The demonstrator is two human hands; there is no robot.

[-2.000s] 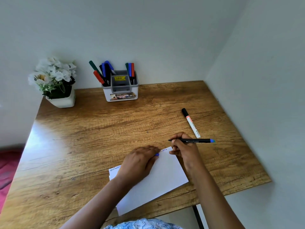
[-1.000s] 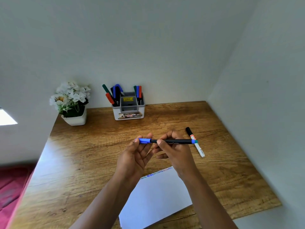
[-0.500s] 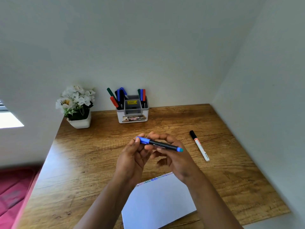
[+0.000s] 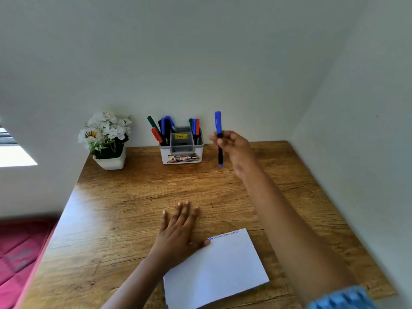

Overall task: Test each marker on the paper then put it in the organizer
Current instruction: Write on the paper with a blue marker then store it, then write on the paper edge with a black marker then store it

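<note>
Holding the slim black marker with the blue cap [image 4: 218, 124] upright in our right hand [image 4: 234, 150], we pinch its barrel between the thumb and the curled fingers, with the cap at the top. The marker is in the air above the far edge of the brown wooden desk [image 4: 133, 197], just to the right of the white and grey plastic organizer [image 4: 181, 152], and it does not touch it. The organizer stands at the far edge of the desk, by the wall, and green, red, blue and black markers [image 4: 163, 130] stand in its left and right compartments. Our left hand [image 4: 178, 233] lies flat on the desk, fingers straight and a little spread, and its thumb touches the far left corner of the white sheet of paper [image 4: 218, 268]. The paper lies at the near edge of the desk and carries a line of coloured writing [image 4: 225, 234] along its far edge. A white pot of white flowers [image 4: 107, 139] stands at the far left corner.
</note>
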